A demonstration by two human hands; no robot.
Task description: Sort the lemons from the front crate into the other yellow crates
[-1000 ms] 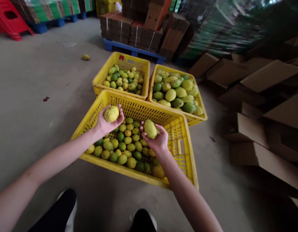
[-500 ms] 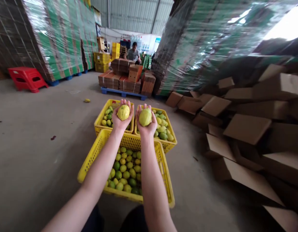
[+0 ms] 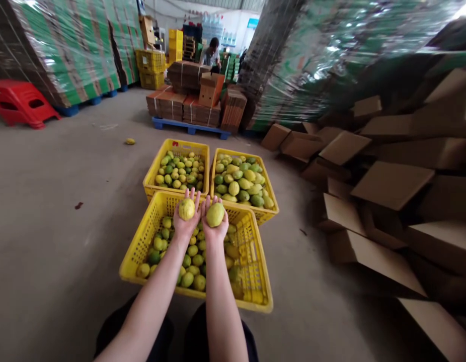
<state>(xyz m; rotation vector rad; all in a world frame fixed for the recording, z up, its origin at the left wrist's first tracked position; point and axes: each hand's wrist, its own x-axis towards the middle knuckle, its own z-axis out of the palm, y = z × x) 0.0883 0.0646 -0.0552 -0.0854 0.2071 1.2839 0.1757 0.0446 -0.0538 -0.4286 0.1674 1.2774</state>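
Observation:
My left hand (image 3: 185,229) lies palm up with a yellow lemon (image 3: 186,209) resting in it. Beside it, my right hand (image 3: 217,232) is also palm up and carries a greener, slightly larger lemon (image 3: 215,215). Both hands are above the far part of the near yellow crate (image 3: 260,266), which holds many yellow and green lemons (image 3: 187,279). My forearms hide part of that fruit. Just beyond stand a left crate (image 3: 147,185) of smaller lemons and a right crate (image 3: 273,217) of larger, longer ones.
One lemon (image 3: 130,142) lies on the floor at left, near a red stool (image 3: 25,103). Flattened cartons (image 3: 191,110) sit on a blue pallet (image 3: 189,128), with a person (image 3: 210,54) behind. Open cardboard boxes (image 3: 391,186) are heaped at right. Wrapped stacks (image 3: 67,45) flank the scene.
Both hands have come down and nearer, from over the far crates to over the near crate, still holding the lemons. The view has tilted down.

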